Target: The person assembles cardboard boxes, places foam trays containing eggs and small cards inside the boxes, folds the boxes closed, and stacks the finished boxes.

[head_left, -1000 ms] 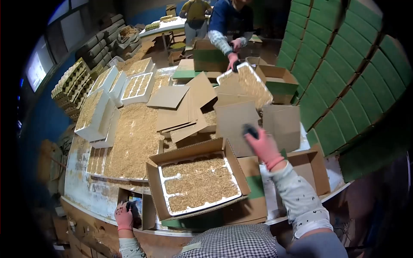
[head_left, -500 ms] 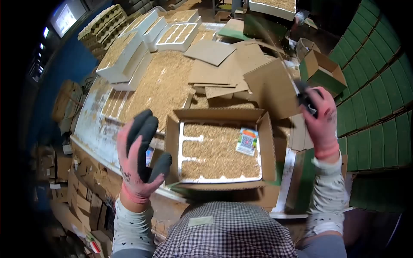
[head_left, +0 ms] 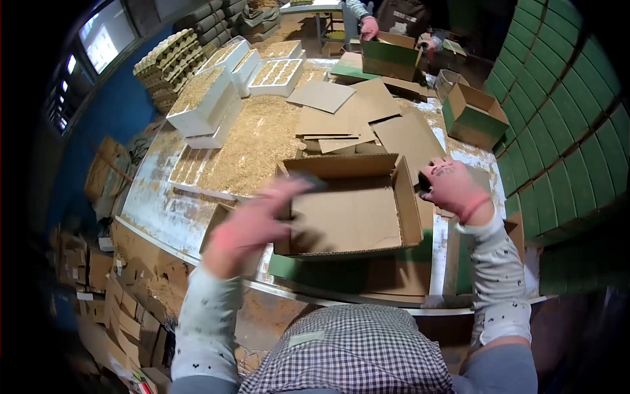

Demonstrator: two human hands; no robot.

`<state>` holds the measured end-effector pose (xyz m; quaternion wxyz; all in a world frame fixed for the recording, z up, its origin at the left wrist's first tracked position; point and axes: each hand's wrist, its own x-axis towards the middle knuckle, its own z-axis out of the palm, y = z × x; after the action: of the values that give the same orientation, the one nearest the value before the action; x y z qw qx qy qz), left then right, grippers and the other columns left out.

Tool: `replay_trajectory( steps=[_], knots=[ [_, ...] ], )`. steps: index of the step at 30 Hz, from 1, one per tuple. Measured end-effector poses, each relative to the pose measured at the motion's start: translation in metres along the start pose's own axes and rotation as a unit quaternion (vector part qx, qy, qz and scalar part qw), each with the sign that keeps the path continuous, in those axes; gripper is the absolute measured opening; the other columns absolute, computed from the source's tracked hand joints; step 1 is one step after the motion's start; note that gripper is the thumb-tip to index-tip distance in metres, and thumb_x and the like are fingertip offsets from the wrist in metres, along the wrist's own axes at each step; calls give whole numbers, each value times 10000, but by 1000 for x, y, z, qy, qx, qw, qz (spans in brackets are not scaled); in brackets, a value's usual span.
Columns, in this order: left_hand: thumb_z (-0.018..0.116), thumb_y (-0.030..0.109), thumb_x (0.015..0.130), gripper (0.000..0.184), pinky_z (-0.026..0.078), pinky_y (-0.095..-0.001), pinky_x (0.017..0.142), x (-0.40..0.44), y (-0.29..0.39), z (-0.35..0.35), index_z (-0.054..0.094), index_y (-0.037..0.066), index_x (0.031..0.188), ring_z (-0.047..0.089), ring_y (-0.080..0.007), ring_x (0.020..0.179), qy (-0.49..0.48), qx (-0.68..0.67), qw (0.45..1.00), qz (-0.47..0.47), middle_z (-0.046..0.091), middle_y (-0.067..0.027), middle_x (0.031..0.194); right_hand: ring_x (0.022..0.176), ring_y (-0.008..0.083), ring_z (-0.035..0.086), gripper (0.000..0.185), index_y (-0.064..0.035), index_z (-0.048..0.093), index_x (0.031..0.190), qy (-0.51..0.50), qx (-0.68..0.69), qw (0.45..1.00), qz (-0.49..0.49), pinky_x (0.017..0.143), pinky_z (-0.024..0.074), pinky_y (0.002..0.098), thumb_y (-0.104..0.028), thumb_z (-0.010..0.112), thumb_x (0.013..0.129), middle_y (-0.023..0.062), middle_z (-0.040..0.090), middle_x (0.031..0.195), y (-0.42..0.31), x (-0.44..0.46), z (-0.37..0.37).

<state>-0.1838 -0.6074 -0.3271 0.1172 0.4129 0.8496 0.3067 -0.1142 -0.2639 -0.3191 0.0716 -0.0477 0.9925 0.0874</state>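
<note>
In front of me stands an open cardboard box, and a flat cardboard sheet covers its inside. My left hand, in a pink and black glove, is over the box's left wall; motion blur smears its fingers. Close beside the right wall is my right hand, gloved alike, with its fingers curled and the dark fingertips near the box's edge. Whether they touch the wall or hold anything is hidden. Beneath the box lies green and brown cardboard.
Loose cardboard sheets lie behind the box. White foam trays of sawdust-like filling stand back left, near egg trays. Green boxes are stacked at right, beside an open box. Across the table, another person's gloved hands handle a green box.
A cardboard sheet now covers the filling and printed card inside the box. My left hand has moved right over the box, my right hand leftward to its side. The view has tilted up.
</note>
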Motion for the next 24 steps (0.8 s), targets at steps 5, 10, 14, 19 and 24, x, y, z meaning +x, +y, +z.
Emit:
replay_trajectory(
  steps=[5, 10, 14, 19, 24],
  knots=[
    [819, 173, 591, 1072, 287, -403, 1055, -18, -113, 85, 171, 90, 1441, 294, -352, 1299, 109, 103, 969, -198, 309, -251, 1403, 983, 319, 593, 293, -51, 632, 995, -113, 122, 974, -152, 851, 460, 383, -244, 557, 789, 161, 627, 1035, -75, 39, 86],
    [786, 197, 711, 770, 503, -286, 673, -15, -125, 157, 362, 27, 1331, 596, -157, 858, 192, -259, 927, -192, 604, -100, 1063, 724, 117, 582, 264, -47, 637, 963, 141, 775, 570, 234, 633, 491, 293, -279, 630, 839, 38, 642, 833, -16, 38, 165],
    [726, 144, 768, 512, 496, -265, 636, -28, -132, 142, 484, 28, 1203, 602, -139, 770, 94, -389, 901, -166, 631, -65, 978, 1386, 251, 153, 905, 4, 150, 1438, 145, 689, 701, 118, 1111, 149, 347, -536, 553, 833, 193, 211, 1480, -89, -29, 208],
    [616, 150, 846, 479, 473, -260, 716, 10, -39, 157, 451, 1, 1271, 583, -146, 828, -21, -427, 892, -144, 616, -90, 1018, 1281, 251, 338, 1006, -24, 120, 1443, 180, 778, 506, 328, 1056, 305, 343, -139, 783, 695, 163, 319, 1412, -103, -174, 117],
    [403, 270, 970, 419, 417, -305, 929, 136, 95, 179, 466, 13, 1295, 520, -193, 1103, -218, -508, 828, 100, 540, -102, 1242, 1075, 220, 565, 558, -14, 403, 1322, 336, 872, -28, 354, 918, 467, 309, -76, 620, 812, 138, 512, 1255, -83, -368, 188]
  ],
)
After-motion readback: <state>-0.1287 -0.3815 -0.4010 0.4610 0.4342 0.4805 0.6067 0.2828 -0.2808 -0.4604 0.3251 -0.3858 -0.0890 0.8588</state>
